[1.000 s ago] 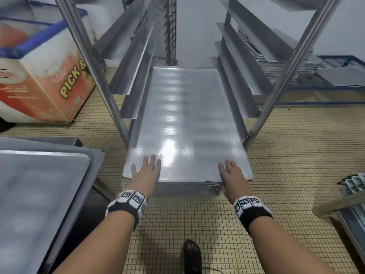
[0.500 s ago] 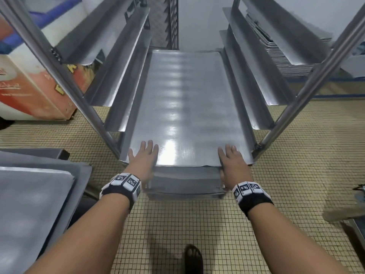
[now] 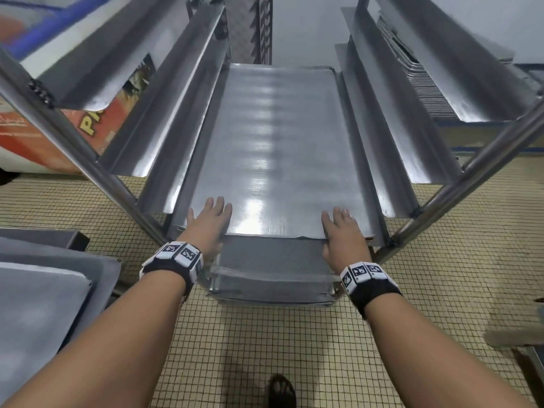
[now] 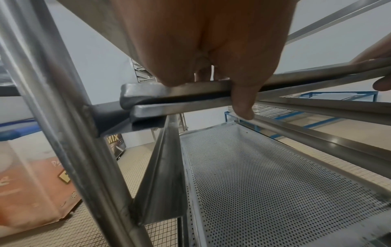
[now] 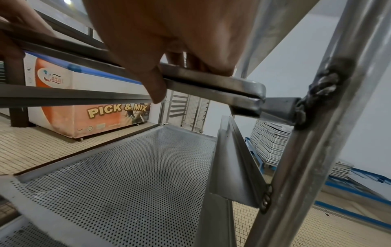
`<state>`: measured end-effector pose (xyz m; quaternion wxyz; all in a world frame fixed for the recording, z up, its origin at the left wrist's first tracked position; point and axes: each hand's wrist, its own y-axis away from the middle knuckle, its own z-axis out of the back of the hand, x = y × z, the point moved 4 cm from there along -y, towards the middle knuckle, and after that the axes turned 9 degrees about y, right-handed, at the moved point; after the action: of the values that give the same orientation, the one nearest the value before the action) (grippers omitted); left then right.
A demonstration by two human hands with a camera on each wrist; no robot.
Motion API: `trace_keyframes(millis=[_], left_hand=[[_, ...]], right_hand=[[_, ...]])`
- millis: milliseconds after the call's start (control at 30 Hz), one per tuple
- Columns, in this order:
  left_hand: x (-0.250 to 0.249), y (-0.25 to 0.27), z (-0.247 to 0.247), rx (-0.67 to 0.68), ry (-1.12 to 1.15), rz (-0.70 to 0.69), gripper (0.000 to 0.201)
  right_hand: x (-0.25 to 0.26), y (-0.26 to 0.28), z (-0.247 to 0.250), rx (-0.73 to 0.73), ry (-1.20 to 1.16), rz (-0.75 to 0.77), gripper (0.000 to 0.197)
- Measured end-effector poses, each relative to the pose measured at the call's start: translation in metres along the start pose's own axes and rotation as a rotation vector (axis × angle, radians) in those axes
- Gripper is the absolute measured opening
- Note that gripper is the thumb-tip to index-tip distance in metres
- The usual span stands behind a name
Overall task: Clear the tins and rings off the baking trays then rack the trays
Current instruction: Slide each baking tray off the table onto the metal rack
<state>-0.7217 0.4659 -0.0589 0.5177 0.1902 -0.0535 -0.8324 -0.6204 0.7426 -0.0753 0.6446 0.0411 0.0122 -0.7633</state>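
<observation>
A flat shiny baking tray (image 3: pixel 273 148) lies on the runners of the steel rack (image 3: pixel 88 160), pushed far in. My left hand (image 3: pixel 209 219) and right hand (image 3: pixel 341 231) lie on its near edge, left and right, fingers flat on top. In the left wrist view the thumb (image 4: pixel 243 103) hangs down across the stacked edges of two trays (image 4: pixel 190 93). The right thumb (image 5: pixel 155 88) does the same at the other corner (image 5: pixel 211 80). One level down sits a perforated tray (image 3: pixel 270 260), sticking out toward me. No tins or rings are in view.
Empty angled runners (image 3: pixel 397 119) line both sides of the rack above. A "PICK & MIX" chest freezer (image 5: pixel 84 113) stands to the left. A stack of trays (image 5: pixel 271 143) rests at the back right. A steel table with a tray (image 3: pixel 38 304) is at my near left.
The flat tray has slid deeper into the rack, its near edge now close to the front posts. Both hands moved forward with it and I have leaned closer.
</observation>
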Motion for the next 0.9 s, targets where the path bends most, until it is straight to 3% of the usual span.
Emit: trace_keyframes(millis=[300, 467, 567, 667, 733, 833, 900], left_hand=[[0.005, -0.01, 0.002, -0.007, -0.009, -0.001, 0.082], [0.011, -0.002, -0.005, -0.042, -0.086, 0.055, 0.085], [0.002, 0.036, -0.011, -0.089, -0.145, 0.064, 0.087], [0.002, 0.087, -0.021, -0.076, -0.066, 0.089, 0.09], [0.01, 0.122, -0.028, -0.046, 0.011, 0.108, 0.072], [0.031, 0.181, -0.028, -0.027, 0.188, 0.217, 0.035], [0.049, 0.221, -0.023, -0.057, 0.203, 0.29, 0.032]], right_hand=[[0.004, -0.009, 0.001, 0.053, 0.08, -0.006, 0.074], [0.012, -0.002, 0.005, 0.178, 0.168, -0.07, 0.082], [0.025, 0.018, 0.014, 0.214, 0.183, -0.098, 0.084], [0.044, 0.046, 0.027, 0.223, 0.142, -0.146, 0.083], [0.065, 0.066, 0.043, 0.257, 0.144, -0.136, 0.074], [0.11, 0.096, 0.07, 0.296, 0.152, -0.032, 0.041], [0.147, 0.114, 0.087, 0.29, 0.128, 0.057, 0.026]])
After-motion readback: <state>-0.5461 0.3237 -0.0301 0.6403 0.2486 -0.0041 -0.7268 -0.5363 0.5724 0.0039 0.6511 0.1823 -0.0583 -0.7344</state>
